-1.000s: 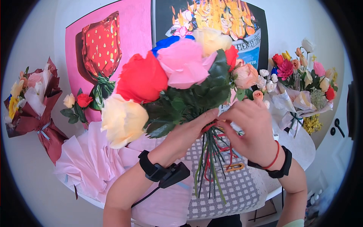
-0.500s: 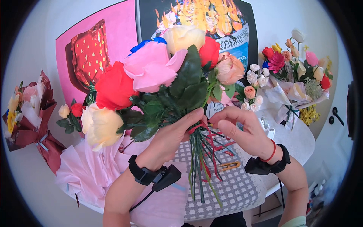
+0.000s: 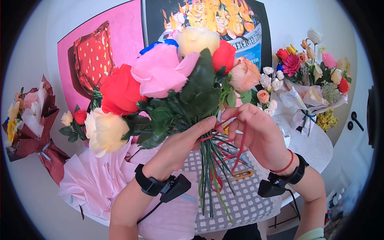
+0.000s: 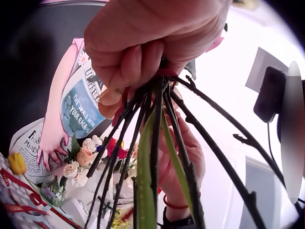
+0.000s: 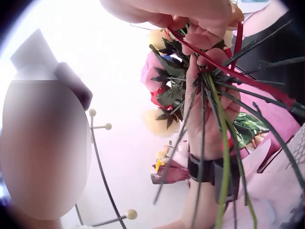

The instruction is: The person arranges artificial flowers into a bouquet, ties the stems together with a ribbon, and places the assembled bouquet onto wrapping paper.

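Bouquet point(image 3: 160, 118) held over the worktop point(image 3: 314, 150), its long axis running from blooms point(image 3: 160, 74) at the far left to stems point(image 3: 206, 172) fanning near. The left hand point(image 3: 180, 146), the nearer, has its grip curled round the stems; the right hand point(image 3: 260, 138), just right of them, pinches a red ribbon point(image 5: 259, 85) (thin, wound about the stems against the left grip). Blooms red, pink, cream, blue and peach; leaves point(image 3: 200, 90) dark green.

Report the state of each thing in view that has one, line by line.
Narrow red ribbon, around the green stems.
Left hand, gripping the stems.
Right hand, holding the ribbon.
Multicoloured rose bouquet with green leaves, unwrapped, held up.
Pale pink wrapping paper, crumpled.
Bouquet in dark red paper, wrapped, tied.
Bouquet in whitish paper, wrapped, tied.
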The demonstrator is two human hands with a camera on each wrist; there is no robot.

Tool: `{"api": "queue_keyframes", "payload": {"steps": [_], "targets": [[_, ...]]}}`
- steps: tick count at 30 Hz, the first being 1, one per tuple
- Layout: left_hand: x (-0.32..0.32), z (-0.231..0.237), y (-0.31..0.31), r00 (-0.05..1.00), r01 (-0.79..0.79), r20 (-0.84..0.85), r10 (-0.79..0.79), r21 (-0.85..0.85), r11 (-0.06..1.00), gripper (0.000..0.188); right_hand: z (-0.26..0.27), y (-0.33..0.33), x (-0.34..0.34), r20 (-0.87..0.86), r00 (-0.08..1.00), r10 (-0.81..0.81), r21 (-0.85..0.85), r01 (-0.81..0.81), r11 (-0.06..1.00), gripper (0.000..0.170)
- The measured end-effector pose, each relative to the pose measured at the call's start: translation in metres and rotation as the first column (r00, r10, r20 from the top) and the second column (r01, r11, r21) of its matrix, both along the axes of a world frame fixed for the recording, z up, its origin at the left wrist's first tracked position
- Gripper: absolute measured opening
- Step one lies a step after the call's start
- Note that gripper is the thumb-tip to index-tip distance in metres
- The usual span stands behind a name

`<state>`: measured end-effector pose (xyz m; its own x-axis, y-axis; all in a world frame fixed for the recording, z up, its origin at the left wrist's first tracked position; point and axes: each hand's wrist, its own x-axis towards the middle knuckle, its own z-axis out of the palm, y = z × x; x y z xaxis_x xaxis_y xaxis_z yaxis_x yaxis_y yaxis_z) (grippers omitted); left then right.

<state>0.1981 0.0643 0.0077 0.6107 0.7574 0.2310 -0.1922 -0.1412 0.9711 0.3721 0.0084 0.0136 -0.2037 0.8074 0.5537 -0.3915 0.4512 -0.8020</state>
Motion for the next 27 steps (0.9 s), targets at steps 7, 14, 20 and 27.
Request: {"api": "queue_keyframes", "payload": {"steps": [7, 14, 20, 27], "targets": [[0.000, 0.005, -0.008, 0.997, 0.059, -0.057, -0.060, -0.027, 0.998, 0.038, -0.006, -0.002, 0.005, -0.160, 0.974, 0.161, 0.061, -0.153, 0.986, 0.013], [0.003, 0.004, -0.011, 0.992, -0.090, -0.092, 0.091, 0.013, 0.996, 0.041, -0.004, -0.005, -0.006, -0.107, 0.991, 0.078, 0.183, -0.058, 0.981, 0.012], [0.010, -0.016, 0.006, 0.970, -0.244, 0.016, 0.244, 0.084, 0.966, 0.041, 0.005, -0.019, -0.020, 0.082, 0.995, -0.062, 0.144, 0.050, 0.988, 0.012], [0.007, -0.017, 0.007, 0.860, -0.462, 0.264, 0.436, 0.043, 0.886, 0.028, -0.016, -0.038, -0.047, 0.358, 0.910, -0.208, 0.224, 0.132, 0.965, 0.008]]}}
